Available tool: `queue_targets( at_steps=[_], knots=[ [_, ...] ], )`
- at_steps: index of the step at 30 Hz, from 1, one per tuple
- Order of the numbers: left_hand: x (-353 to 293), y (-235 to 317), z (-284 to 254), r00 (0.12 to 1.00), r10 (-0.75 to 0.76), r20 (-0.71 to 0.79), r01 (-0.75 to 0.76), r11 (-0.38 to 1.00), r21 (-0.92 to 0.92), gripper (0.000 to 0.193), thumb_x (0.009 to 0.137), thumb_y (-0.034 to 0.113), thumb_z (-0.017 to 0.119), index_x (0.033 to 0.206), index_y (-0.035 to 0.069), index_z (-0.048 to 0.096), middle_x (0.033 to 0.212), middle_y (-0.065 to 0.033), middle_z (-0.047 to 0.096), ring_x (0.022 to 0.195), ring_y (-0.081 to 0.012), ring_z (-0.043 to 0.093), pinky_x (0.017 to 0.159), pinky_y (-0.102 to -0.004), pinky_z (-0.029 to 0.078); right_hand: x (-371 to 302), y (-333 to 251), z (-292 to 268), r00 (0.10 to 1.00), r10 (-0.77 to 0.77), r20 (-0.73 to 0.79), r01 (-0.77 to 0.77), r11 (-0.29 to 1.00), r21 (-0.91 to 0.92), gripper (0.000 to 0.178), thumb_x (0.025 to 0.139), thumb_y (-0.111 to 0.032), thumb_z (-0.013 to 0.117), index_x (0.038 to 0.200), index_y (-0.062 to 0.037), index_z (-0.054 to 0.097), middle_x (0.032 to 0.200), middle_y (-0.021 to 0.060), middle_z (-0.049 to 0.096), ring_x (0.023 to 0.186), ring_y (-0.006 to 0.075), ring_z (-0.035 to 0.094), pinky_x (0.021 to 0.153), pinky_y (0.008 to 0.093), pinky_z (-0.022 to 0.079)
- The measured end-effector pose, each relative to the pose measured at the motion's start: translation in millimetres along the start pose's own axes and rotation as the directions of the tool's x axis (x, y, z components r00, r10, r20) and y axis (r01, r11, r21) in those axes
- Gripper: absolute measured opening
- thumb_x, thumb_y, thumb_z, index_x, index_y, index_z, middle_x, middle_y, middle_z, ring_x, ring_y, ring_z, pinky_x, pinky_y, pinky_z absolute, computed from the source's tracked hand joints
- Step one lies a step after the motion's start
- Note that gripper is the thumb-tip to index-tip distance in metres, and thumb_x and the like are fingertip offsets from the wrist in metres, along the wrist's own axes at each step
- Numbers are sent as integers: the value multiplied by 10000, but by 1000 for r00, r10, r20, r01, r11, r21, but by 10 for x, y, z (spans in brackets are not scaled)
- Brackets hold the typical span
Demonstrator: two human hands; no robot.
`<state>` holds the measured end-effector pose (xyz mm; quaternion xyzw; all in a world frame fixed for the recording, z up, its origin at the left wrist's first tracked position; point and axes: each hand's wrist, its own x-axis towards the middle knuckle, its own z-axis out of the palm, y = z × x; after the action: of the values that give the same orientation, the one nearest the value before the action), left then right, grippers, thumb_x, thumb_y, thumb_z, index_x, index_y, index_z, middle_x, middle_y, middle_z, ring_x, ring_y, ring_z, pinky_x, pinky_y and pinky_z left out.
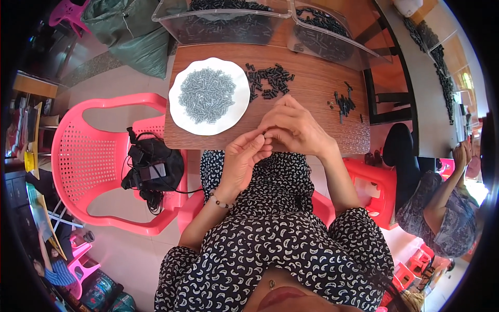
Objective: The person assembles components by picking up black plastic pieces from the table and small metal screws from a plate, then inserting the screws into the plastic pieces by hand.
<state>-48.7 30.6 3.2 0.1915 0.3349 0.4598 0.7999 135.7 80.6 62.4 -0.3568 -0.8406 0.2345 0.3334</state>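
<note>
My left hand (pixel 243 156) and my right hand (pixel 297 127) meet just off the table's front edge, fingertips pinched together. A tiny dark piece shows between them; most of it is hidden by the fingers. Left of my hands, a white scallop-edged plate (pixel 182 120) carries a heap of small clear, tube-like pieces (pixel 207 95). Beyond my fingers lies a loose pile of short black cylindrical pieces (pixel 271 81). On the table's right side is a smaller group of black pieces (pixel 344 104), some of them longer.
Two clear plastic bins, one at the back (pixel 223 28) and one at back right (pixel 327 44), hold many black pieces. A pink chair (pixel 91 156) with a black bag (pixel 161 169) stands at left. Another person (pixel 442 208) sits at a table on the right.
</note>
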Motion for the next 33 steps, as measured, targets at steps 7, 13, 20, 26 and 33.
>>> queue_targets(
  at_steps=[7, 13, 20, 26, 33],
  knots=[
    [-55, -35, 72, 998, -63, 24, 64, 995, -70, 278, 912, 76, 610, 1173, -19, 595, 991, -96, 671, 867, -135, 650, 800, -261, 544, 445, 251, 139, 988, 133, -79, -140, 985, -100, 158, 809, -77, 672, 965, -83, 692, 859, 81, 662, 830, 257, 579, 745, 360, 478],
    [-77, -26, 32, 994, -98, 43, 99, 995, -7, 285, 917, 94, 611, 1181, -10, 590, 1006, -87, 665, 844, -122, 638, 789, -241, 529, 841, 517, 465, 995, 39, -96, -74, 916, -395, 147, 751, -101, 697, 897, -91, 688, 840, 78, 639, 864, 284, 557, 767, 376, 469],
    [-77, 17, 4, 996, -94, 5, 94, 995, -35, 276, 914, 101, 617, 1166, 0, 570, 1009, -96, 664, 853, -120, 638, 789, -246, 530, 889, 569, 643, 991, 96, -94, -132, 837, -531, 129, 705, -97, 724, 826, -85, 682, 814, 79, 628, 869, 280, 551, 776, 373, 463],
    [-63, 22, -10, 995, -96, -11, 95, 994, -55, 261, 913, 97, 611, 1154, 5, 573, 984, -87, 660, 817, -113, 628, 751, -238, 523, 869, 511, 526, 977, 195, -83, -206, 965, -160, 112, 751, -40, 690, 860, -51, 666, 799, 97, 655, 798, 248, 587, 728, 355, 465],
    [32, 552, -11, 917, 391, -76, -331, 854, 402, 233, 914, 100, 592, 1131, 18, 616, 874, -37, 650, 703, -61, 558, 667, -193, 460, 856, 491, 445, 929, 370, -12, -326, 831, 450, 128, 822, -67, 675, 929, 4, 678, 802, 62, 684, 713, 100, 593, 654, 256, 476]
  ],
)
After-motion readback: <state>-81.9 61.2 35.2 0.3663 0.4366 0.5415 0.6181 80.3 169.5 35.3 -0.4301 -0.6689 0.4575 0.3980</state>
